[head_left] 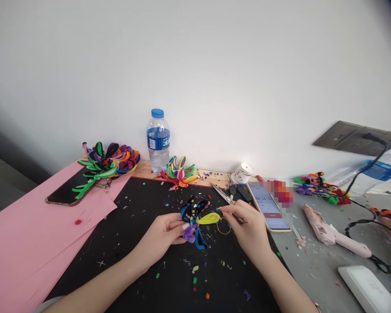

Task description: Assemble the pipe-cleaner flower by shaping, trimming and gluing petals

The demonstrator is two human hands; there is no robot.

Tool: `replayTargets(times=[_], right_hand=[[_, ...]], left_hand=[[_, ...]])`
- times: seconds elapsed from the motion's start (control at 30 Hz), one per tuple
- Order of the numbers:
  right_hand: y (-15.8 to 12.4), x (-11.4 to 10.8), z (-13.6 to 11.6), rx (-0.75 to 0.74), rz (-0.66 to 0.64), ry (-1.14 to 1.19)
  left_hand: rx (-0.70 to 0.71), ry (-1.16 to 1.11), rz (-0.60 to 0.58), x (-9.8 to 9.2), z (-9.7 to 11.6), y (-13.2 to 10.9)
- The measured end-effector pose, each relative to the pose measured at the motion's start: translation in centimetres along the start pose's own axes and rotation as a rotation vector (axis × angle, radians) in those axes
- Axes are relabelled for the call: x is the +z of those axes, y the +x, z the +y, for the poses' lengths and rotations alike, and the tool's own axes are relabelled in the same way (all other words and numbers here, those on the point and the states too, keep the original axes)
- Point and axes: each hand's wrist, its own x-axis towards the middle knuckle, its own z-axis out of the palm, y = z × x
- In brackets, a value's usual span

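Note:
My left hand (164, 234) is closed on a small pipe-cleaner flower (195, 219) with blue, black, purple and yellow loops, holding it just above the black mat (143, 261). My right hand (247, 226) pinches the tip of the flower's yellow loop (209, 218) with its fingers pressed together. A thin gold ring (223, 226) lies on the mat beside my right hand's fingers. Small coloured scraps are scattered around both hands.
A water bottle (158, 140) stands at the wall. Pipe-cleaner piles (109, 161) (180, 171) lie behind. A dark phone (68, 193) rests on pink paper (26, 243). Scissors (222, 194), a lit phone (267, 206), a pink glue gun (335, 234) and cables sit at right.

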Motion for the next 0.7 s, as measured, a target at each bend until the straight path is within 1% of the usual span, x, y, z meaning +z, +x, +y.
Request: replayTargets(times=[0.1, 0.27, 0.7], right_hand=[[-0.7, 0.9, -1.0, -0.086, -0.045, -0.024], [-1.4, 2.2, -1.3, -0.209, -0.077, -0.137], [-1.5, 3.2, -1.8, -0.291, -0.106, -0.195]], left_hand=[[-0.008, 0.005, -0.019, 0.3, 0.0, 0.0], [-0.013, 0.034, -0.053, 0.6, 0.1, 0.1], [-0.020, 0.049, -0.067, 0.7, 0.0, 0.1]])
